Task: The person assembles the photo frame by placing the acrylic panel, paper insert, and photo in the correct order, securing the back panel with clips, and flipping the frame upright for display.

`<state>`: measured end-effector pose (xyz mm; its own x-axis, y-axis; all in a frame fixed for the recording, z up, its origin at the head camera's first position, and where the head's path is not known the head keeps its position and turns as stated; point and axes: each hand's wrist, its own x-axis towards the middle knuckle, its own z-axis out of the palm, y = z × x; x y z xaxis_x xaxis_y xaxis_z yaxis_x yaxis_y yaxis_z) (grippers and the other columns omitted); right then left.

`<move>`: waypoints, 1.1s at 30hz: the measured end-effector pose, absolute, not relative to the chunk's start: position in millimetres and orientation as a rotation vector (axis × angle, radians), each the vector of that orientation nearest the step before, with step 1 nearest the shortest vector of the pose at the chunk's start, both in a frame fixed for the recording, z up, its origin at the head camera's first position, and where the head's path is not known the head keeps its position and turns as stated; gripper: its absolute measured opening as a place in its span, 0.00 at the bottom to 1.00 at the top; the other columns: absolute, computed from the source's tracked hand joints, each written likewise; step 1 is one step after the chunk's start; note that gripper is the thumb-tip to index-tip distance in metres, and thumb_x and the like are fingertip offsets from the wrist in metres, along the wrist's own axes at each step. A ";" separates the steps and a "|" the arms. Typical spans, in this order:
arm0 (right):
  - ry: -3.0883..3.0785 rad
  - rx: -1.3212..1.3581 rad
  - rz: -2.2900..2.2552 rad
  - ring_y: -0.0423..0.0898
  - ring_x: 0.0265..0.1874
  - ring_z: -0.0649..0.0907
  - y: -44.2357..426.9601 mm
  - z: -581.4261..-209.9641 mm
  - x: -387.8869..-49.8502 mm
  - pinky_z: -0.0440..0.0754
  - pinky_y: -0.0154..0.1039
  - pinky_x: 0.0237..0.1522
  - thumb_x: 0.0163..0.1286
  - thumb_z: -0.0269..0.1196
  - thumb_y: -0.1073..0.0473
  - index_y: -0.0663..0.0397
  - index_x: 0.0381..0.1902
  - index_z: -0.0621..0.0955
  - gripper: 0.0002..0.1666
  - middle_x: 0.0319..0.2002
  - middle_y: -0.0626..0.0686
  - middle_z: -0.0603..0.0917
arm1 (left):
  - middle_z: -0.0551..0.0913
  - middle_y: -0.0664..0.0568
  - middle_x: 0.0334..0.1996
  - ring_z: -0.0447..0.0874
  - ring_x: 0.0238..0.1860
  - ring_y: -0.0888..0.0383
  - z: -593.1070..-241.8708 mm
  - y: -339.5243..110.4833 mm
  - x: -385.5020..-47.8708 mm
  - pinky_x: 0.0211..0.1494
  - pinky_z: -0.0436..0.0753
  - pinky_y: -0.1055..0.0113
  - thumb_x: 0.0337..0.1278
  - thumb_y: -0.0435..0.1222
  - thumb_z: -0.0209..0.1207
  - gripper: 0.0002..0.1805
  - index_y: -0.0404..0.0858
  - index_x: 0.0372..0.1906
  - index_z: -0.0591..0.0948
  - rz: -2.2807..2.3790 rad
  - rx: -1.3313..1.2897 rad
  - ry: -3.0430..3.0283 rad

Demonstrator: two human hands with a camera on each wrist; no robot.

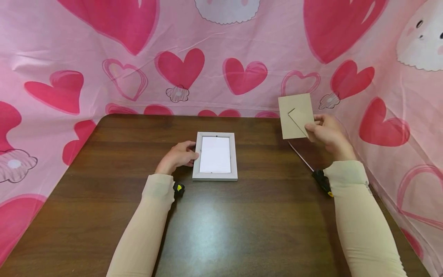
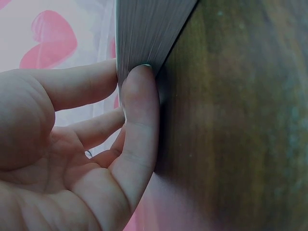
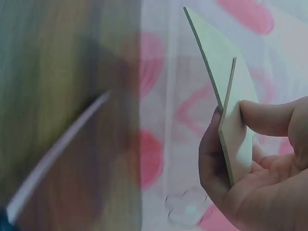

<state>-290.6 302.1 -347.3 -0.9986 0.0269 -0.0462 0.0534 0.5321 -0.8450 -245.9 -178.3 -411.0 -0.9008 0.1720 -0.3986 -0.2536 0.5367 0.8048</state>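
Note:
A light grey frame [image 1: 233, 156] lies on the table with a white sheet [image 1: 215, 155] inside its border. At its left side the left hand [image 1: 178, 157] touches the edge; in the left wrist view, thumb and fingers of the hand [image 2: 96, 134] rest against the frame's side [image 2: 144, 36]. Raised over the table's back right, the right hand [image 1: 327, 132] pinches a beige backing board [image 1: 288, 109] by its lower right part. The right wrist view shows the board [image 3: 211, 57] between thumb and fingers of the hand [image 3: 260, 159], its stand flap angled out.
A screwdriver [image 1: 320, 179] with a black and yellow handle lies by the right forearm; its shaft [image 3: 57, 144] shows in the right wrist view. Pink heart-patterned cloth [image 1: 207, 38] hangs behind and beside the brown table [image 1: 263, 215].

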 end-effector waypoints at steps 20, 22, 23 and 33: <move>2.214 -0.103 -1.947 0.38 0.36 0.86 184.8 -351.0 -259.6 0.87 0.31 0.39 0.82 0.56 0.64 0.58 0.57 0.67 0.12 0.41 0.46 0.82 | 0.78 0.36 0.56 0.85 0.56 0.43 -411.7 -179.0 -246.0 0.67 0.84 0.51 0.77 0.37 0.59 0.36 0.37 0.83 0.61 1.331 -0.060 2.347; 2.148 -0.116 -1.970 0.38 0.34 0.87 173.9 -354.7 -258.4 0.88 0.31 0.37 0.82 0.55 0.66 0.59 0.57 0.66 0.12 0.41 0.47 0.82 | 0.78 0.36 0.56 0.85 0.55 0.43 -411.9 -179.3 -246.2 0.67 0.84 0.51 0.77 0.37 0.59 0.36 0.36 0.83 0.61 1.334 -0.059 2.344; 2.126 -0.123 -1.976 0.38 0.34 0.87 168.8 -356.6 -257.5 0.88 0.32 0.36 0.82 0.55 0.66 0.59 0.57 0.66 0.12 0.41 0.48 0.82 | 0.78 0.36 0.56 0.85 0.55 0.43 -412.0 -179.3 -246.2 0.67 0.84 0.51 0.77 0.37 0.59 0.36 0.36 0.83 0.61 1.336 -0.058 2.342; 2.038 -0.152 -1.976 0.42 0.36 0.86 129.6 -372.5 -248.8 0.89 0.36 0.36 0.79 0.54 0.69 0.62 0.61 0.62 0.19 0.48 0.56 0.78 | 0.78 0.36 0.56 0.84 0.55 0.43 -412.0 -179.7 -246.2 0.66 0.84 0.51 0.77 0.37 0.59 0.36 0.37 0.83 0.61 1.338 -0.058 2.340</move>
<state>-248.8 129.6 -372.5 -0.9499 -0.2801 -0.1385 0.1297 0.0497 -0.9903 -246.2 -179.7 -412.0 -0.9015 0.1781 -0.3944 -0.2495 0.5307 0.8100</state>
